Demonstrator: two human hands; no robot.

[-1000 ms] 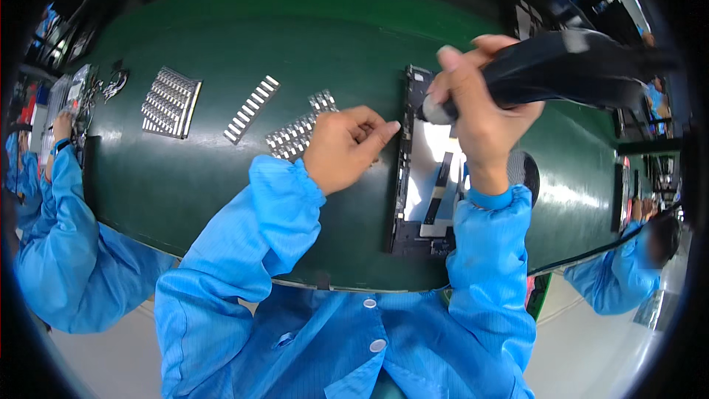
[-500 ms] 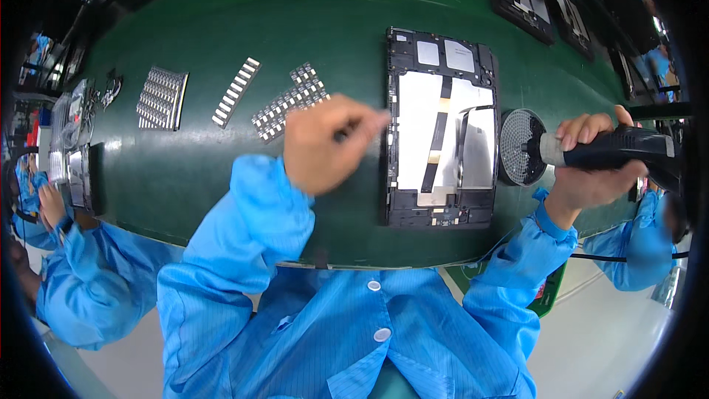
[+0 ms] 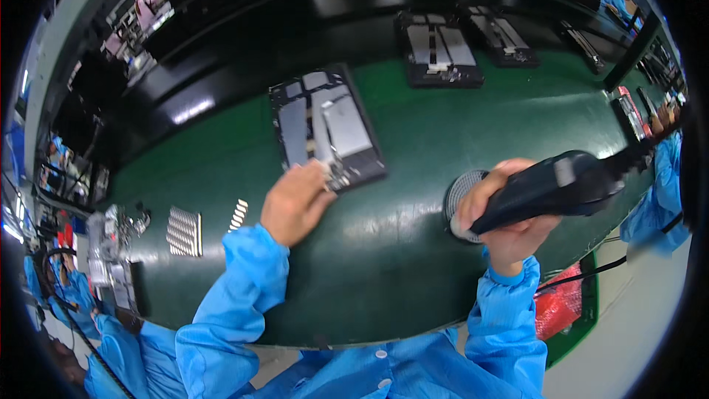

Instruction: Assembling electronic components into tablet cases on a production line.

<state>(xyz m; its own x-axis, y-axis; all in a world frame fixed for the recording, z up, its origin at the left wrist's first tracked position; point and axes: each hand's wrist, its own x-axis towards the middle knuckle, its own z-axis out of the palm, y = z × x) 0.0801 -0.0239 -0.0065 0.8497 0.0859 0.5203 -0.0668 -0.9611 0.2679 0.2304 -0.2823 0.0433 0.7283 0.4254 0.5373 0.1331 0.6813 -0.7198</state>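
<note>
L hand (image 3: 295,203) at panel (image 3: 347,125) (blk/silver), R hand (image 3: 513,240) w/ tool (image 3: 546,188).

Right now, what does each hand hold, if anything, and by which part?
Right hand: a black handheld tool, by its body near the tip. Left hand: at the near end of a flat device; whether it grips cannot be told.

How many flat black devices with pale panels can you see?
3 clearly: one device at the left hand, a second device at the far side, and a third device just right of it. A narrow dark thing farther right might be a fourth; I can't tell.
</note>
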